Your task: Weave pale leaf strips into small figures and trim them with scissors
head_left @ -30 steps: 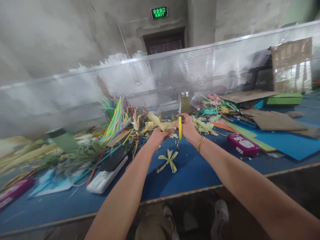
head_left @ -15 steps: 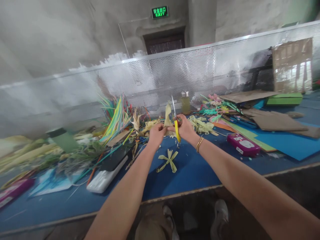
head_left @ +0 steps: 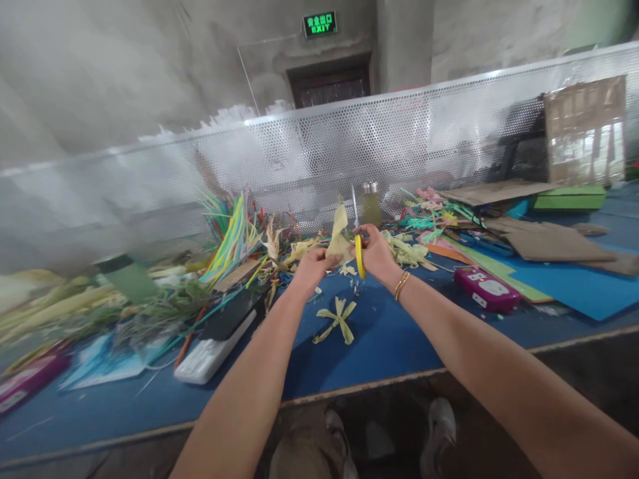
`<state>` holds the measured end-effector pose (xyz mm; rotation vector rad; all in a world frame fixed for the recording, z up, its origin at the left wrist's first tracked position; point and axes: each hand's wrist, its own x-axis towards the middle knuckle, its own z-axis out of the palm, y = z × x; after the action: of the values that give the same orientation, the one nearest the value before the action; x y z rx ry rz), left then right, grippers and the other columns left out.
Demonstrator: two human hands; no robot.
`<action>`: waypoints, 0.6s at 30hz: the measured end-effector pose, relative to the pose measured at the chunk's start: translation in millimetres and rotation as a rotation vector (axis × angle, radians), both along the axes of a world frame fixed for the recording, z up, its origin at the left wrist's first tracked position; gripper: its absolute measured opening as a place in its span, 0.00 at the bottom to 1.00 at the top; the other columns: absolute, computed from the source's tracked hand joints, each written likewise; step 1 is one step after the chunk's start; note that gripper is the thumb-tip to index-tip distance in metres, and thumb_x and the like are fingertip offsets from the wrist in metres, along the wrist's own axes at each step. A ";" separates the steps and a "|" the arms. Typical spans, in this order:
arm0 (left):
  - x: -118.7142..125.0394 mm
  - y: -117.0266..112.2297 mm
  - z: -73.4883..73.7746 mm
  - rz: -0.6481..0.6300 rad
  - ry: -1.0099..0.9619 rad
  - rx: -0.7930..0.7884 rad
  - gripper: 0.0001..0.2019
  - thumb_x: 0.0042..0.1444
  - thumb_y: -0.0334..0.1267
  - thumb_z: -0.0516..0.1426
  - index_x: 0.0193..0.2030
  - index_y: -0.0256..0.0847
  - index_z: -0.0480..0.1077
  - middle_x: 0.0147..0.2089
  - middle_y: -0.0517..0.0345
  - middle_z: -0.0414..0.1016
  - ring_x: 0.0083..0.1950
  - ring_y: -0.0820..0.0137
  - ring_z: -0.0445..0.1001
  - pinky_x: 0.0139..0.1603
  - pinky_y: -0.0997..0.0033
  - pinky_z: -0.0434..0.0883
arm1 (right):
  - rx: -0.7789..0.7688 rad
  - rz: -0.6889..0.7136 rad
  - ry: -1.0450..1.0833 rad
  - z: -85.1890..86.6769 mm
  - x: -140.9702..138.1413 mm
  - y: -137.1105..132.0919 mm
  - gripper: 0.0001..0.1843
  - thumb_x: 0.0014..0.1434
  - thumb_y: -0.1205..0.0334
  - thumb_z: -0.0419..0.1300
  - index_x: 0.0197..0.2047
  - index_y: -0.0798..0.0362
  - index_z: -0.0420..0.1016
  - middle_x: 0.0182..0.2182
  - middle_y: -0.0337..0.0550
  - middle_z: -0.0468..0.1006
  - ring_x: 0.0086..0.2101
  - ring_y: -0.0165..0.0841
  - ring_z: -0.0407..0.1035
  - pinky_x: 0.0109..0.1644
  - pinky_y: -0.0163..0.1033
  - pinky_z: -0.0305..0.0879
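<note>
Above the blue table [head_left: 379, 346], my left hand [head_left: 310, 267] pinches a pale yellow husk strip [head_left: 340, 234] that stands nearly upright. My right hand [head_left: 375, 251] grips yellow-handled scissors [head_left: 358, 247] whose blades point upward right beside the strip. A small star-shaped piece of crossed husk strips [head_left: 337, 319] lies on the table just below both hands, with a few small cuttings near it.
Piles of husks and coloured strips [head_left: 232, 233] lie at left and behind my hands. A white and black device [head_left: 219, 342], a magenta case [head_left: 486, 287], blue and green sheets and brown cardboard [head_left: 544, 239] lie around. A perforated metal screen [head_left: 449, 133] backs the table.
The husk strip went from lying sideways to standing upright in my left hand. The scissors tilted left and came back to near vertical, close to the strip. More small cuttings lie below.
</note>
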<state>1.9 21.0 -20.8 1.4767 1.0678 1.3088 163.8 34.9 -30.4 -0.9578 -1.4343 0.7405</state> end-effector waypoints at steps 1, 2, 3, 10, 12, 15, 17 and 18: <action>-0.2 0.9 -1.7 -0.019 0.010 -0.015 0.09 0.38 0.36 0.68 0.25 0.39 0.73 0.21 0.61 0.69 0.21 0.76 0.62 0.20 0.77 0.51 | 0.008 -0.014 0.010 -0.8 0.1 0.8 0.24 0.46 0.62 0.59 0.48 0.49 0.61 0.26 0.33 0.67 0.24 0.28 0.62 0.26 0.32 0.58; -0.4 1.9 -3.2 -0.029 0.013 -0.025 0.09 0.38 0.37 0.68 0.25 0.39 0.73 0.22 0.60 0.69 0.22 0.75 0.63 0.20 0.77 0.52 | 0.015 -0.028 0.023 -1.3 -0.1 1.0 0.24 0.46 0.63 0.60 0.48 0.49 0.61 0.26 0.34 0.68 0.24 0.28 0.62 0.26 0.32 0.58; -0.6 2.8 -4.4 -0.032 0.012 -0.028 0.09 0.38 0.37 0.68 0.25 0.39 0.73 0.22 0.60 0.69 0.22 0.75 0.63 0.20 0.77 0.52 | 0.018 -0.037 0.035 -1.5 -0.4 0.7 0.25 0.46 0.63 0.60 0.48 0.49 0.62 0.26 0.34 0.68 0.24 0.28 0.63 0.26 0.32 0.59; 0.6 7.7 -9.1 -0.018 -0.055 -0.073 0.11 0.38 0.38 0.68 0.29 0.38 0.75 0.25 0.57 0.71 0.22 0.76 0.63 0.19 0.78 0.52 | -0.071 0.062 0.020 -1.2 -4.8 -6.3 0.26 0.43 0.64 0.62 0.48 0.49 0.64 0.25 0.32 0.68 0.22 0.27 0.61 0.25 0.32 0.58; 0.7 8.6 -9.4 -0.020 -0.080 -0.105 0.11 0.37 0.39 0.68 0.28 0.38 0.74 0.25 0.57 0.71 0.22 0.76 0.63 0.19 0.78 0.52 | -0.099 0.094 0.058 -0.7 -5.4 -7.8 0.26 0.43 0.64 0.63 0.47 0.50 0.64 0.24 0.31 0.67 0.21 0.26 0.60 0.24 0.32 0.59; -0.4 8.7 -7.9 -0.034 -0.102 -0.144 0.13 0.36 0.41 0.69 0.28 0.38 0.74 0.25 0.57 0.70 0.22 0.76 0.64 0.19 0.78 0.52 | -0.143 0.124 0.125 1.0 -5.4 -9.1 0.28 0.42 0.64 0.63 0.48 0.50 0.63 0.24 0.30 0.66 0.20 0.25 0.59 0.24 0.33 0.60; -2.1 7.7 -5.8 -0.040 -0.097 -0.152 0.13 0.36 0.41 0.69 0.26 0.38 0.72 0.23 0.58 0.69 0.22 0.76 0.64 0.19 0.79 0.51 | -0.159 0.106 0.137 2.0 -4.5 -8.4 0.28 0.42 0.65 0.63 0.49 0.51 0.63 0.24 0.30 0.66 0.20 0.25 0.59 0.24 0.33 0.60; -3.1 7.0 -4.8 -0.042 -0.086 -0.152 0.13 0.37 0.41 0.69 0.25 0.38 0.71 0.22 0.59 0.68 0.21 0.77 0.64 0.18 0.79 0.51 | -0.161 0.079 0.133 2.3 -3.7 -7.6 0.28 0.42 0.65 0.63 0.49 0.51 0.63 0.24 0.30 0.66 0.20 0.25 0.59 0.23 0.32 0.59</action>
<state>-1.2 28.0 -25.5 1.3122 1.0509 1.2233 160.1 27.3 -28.1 -0.9592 -1.3168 0.9725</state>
